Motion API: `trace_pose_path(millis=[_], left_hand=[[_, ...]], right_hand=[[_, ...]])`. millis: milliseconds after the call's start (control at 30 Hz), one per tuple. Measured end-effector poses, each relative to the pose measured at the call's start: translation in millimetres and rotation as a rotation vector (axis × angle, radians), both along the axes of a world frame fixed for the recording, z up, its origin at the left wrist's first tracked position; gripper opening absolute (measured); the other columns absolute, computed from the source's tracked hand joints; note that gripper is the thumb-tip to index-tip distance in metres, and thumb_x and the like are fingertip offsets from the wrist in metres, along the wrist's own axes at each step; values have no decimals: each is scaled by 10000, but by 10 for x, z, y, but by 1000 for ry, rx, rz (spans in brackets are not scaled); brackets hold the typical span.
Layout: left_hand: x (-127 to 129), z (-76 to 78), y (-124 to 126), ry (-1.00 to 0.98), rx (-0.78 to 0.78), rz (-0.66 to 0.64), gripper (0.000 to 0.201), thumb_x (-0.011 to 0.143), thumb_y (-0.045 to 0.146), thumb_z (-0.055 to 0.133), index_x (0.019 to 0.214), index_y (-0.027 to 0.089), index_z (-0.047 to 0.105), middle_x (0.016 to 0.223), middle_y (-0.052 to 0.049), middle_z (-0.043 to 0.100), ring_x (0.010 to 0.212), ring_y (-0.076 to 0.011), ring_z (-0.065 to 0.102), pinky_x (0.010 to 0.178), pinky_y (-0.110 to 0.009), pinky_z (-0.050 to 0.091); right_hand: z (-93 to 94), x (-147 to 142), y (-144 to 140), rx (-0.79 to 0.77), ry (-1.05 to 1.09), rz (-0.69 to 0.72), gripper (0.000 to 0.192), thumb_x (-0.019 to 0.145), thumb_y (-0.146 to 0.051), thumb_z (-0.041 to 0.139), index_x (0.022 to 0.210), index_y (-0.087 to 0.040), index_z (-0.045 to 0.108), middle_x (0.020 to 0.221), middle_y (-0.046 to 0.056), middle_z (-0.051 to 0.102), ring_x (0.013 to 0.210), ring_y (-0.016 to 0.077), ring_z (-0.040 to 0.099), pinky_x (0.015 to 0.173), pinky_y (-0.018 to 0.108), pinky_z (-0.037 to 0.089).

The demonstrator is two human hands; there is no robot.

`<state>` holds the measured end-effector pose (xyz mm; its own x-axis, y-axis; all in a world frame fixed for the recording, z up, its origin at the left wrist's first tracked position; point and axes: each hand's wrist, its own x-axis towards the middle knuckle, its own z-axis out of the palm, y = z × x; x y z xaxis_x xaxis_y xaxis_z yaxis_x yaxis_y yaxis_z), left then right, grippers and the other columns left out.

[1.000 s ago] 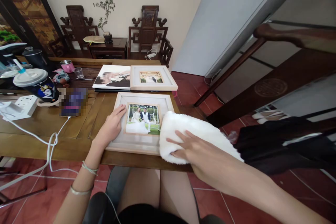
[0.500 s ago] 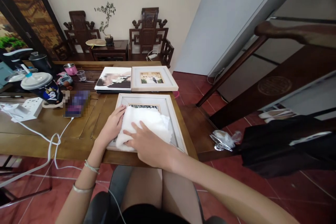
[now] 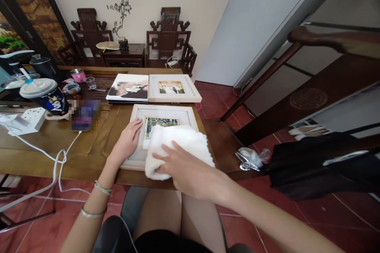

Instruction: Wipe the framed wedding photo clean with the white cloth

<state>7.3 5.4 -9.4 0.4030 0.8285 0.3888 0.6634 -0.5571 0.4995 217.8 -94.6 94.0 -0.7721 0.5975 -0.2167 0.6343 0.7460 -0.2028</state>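
A white cloth point(image 3: 177, 148) is pressed flat by the right hand point(image 3: 184, 168), fingers spread w/ palm down, onto the lower right part of a picture frame point(image 3: 162, 111). The frame lies flat on the wooden table point(image 3: 35, 148), near its front edge, directly in front of the person. It is steadied at its left border by the left hand point(image 3: 127, 142), laid open w/ fingers together, nothing gripped.

Step in hand, as judged: the frame's glass is being wiped, approx. half covered by the cloth; the top of the photo is uncovered.

Next move, as judged: steady downward pressure is called for, w/ the frame kept pinned so it is not slid off the edge.

Two more frames point(image 3: 173, 87) lie further back, a drink cup point(image 3: 44, 95) at left.
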Motion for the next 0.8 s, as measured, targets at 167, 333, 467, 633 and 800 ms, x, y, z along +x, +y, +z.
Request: trace_pose_path(millis=[167, 333, 467, 633, 800], left_hand=[[-9, 27, -9, 12, -38, 6, 414, 947, 195, 334, 1250, 91, 597, 1374, -154, 565, 1363, -233, 437, 1158, -453, 341], [-32, -5, 5, -7, -10, -25, 397, 950, 209, 355, 1246, 119, 604, 1382, -145, 558, 1357, -239, 444, 1155, -475, 339], [-59, -2, 21, 40, -25, -61, 408, 960, 222, 350, 1277, 107, 580, 1408, -159, 530, 1370, -244, 426, 1162, -481, 322], [-77, 28, 33, 77, -62, -87, 421, 965, 229, 337, 1316, 136, 551, 1442, -140, 498, 1393, -243, 391, 1166, -499, 303], [-68, 28, 14, 61, -64, -80, 414, 962, 228, 344, 1299, 141, 568, 1435, -142, 504, 1388, -245, 397, 1164, -495, 308]], right_hand=[[-125, -285, 86, 55, 67, 64, 459, 783, -15, 460, 1154, -158, 689, 1416, 111, 525, 1318, 373, 406, 1085, 647, 276], [-77, 155, -130, -23, -1, -98, 545, 700, 25, 470, 1158, -168, 694, 1461, 98, 480, 1405, 355, 301, 1133, 641, 194], [-61, 608, -294, -54, -49, -293, 606, 622, 52, 434, 1072, -221, 733, 1442, 41, 497, 1428, 315, 272, 1146, 638, 158], [-123, 803, -62, -10, -48, -400, 538, 619, 30, 418, 937, -243, 755, 1397, 6, 538, 1429, 272, 278, 1144, 618, 202], [-265, 855, 567, 158, -51, -477, 652, 642, 72, 373, 1104, -239, 712, 1480, -22, 433, 1452, 274, 206, 1124, 634, 230]])
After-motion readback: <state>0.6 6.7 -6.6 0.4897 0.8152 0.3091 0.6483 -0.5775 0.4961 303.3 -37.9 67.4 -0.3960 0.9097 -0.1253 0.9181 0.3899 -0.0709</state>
